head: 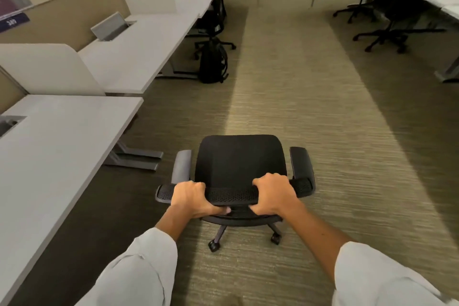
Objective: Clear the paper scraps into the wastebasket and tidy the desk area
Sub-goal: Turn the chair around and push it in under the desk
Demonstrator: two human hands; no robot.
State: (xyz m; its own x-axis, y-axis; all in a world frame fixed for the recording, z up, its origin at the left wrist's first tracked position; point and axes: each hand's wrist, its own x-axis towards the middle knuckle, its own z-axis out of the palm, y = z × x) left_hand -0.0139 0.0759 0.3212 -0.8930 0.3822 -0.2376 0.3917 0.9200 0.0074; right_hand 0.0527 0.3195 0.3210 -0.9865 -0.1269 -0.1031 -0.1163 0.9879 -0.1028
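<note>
- Carpeted office aisle [298,112], with the chair [239,164] standing in it, right of the near counter [62,136].
- Left hand [192,197] and right hand [272,194]: fingers wrapped tight over the chair's backrest top.
- No scraps or wastebasket visible; clearing seems done, with the chair left to tuck in.

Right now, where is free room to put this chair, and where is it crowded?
Free: the carpet aisle ahead of the held chair, and the gap by the nearest desk. Crowded: further left, where a backpack and another chair stand.
</note>
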